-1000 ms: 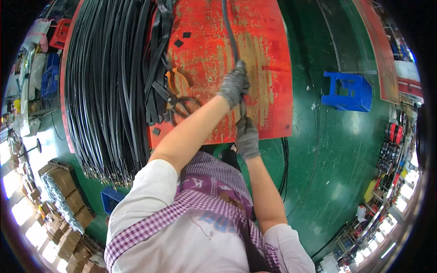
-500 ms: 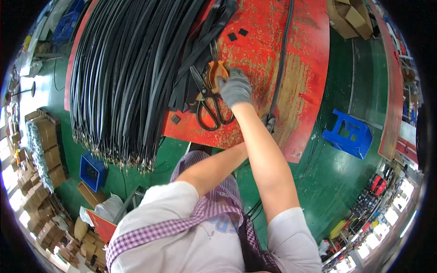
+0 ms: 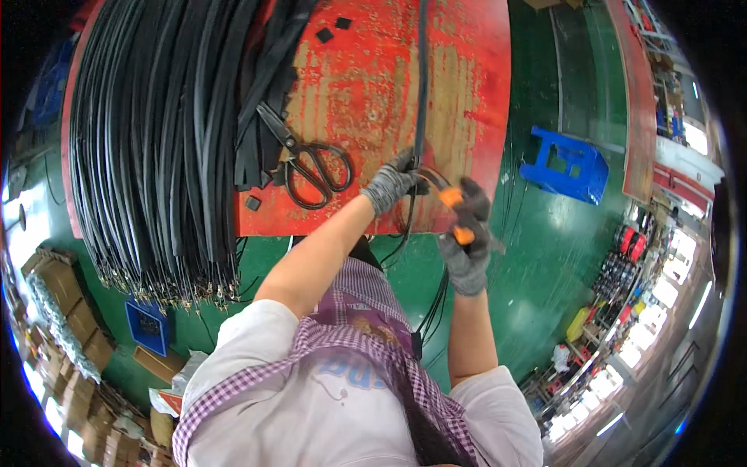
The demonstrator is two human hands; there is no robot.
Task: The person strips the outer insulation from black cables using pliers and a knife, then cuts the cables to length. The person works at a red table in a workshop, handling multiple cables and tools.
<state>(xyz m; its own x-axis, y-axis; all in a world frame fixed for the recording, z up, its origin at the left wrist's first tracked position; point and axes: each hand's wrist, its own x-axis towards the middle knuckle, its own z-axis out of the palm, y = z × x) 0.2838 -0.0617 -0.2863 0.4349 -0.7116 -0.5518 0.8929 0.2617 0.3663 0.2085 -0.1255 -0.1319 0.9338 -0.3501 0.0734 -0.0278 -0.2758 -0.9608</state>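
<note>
My left hand, in a grey glove, is closed round the lower end of a long black cable sleeve at the table's near edge. Thin black wires hang below that grip. My right hand, gloved too, grips orange-handled pliers just right of the left hand. The jaws of the pliers point toward the sleeve's end; whether they touch it I cannot tell. Large black scissors lie on the red table, left of my left hand.
A thick bundle of black sleeved cables covers the table's left side, its wire ends hanging over the near edge. Small black squares lie on the table. A blue plastic stool stands on the floor at right, a blue crate at lower left.
My right hand has taken the orange-handled pliers off the table beside the scissors and carried them right to the sleeve's end. My arms are uncrossed now. The view has shifted right.
</note>
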